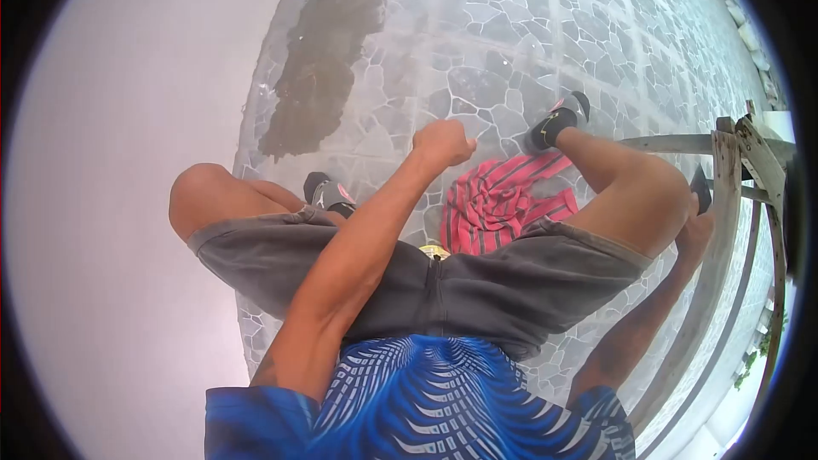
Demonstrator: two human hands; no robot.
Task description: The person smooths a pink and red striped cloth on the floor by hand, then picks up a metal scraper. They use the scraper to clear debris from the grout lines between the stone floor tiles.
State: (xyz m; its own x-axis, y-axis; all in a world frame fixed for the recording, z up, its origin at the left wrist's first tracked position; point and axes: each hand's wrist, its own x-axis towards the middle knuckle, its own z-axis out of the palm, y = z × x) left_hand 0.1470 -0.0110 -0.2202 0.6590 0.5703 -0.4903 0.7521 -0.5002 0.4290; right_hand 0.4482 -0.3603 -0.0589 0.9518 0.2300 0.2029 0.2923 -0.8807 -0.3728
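My left hand [443,143] is closed in a fist, raised in front of me above the stone-patterned floor. Whatever its fingers hold, if anything, is hidden or too small to name. Below and to its right lies a crumpled pink cloth with dark stripes [487,204] on the floor between my legs. My right hand [697,230] is out to the side beyond my right knee, beside the wooden frame. Its fingers are wrapped round a small dark object [700,190] that points upward; its kind cannot be made out.
A weathered wooden frame [726,179] stands close at my right. A plain pale wall [128,247] rises along my left side. On the paved floor [477,77], a long dark wet-looking patch [319,68] stretches ahead on the left. My shod feet rest on the paving.
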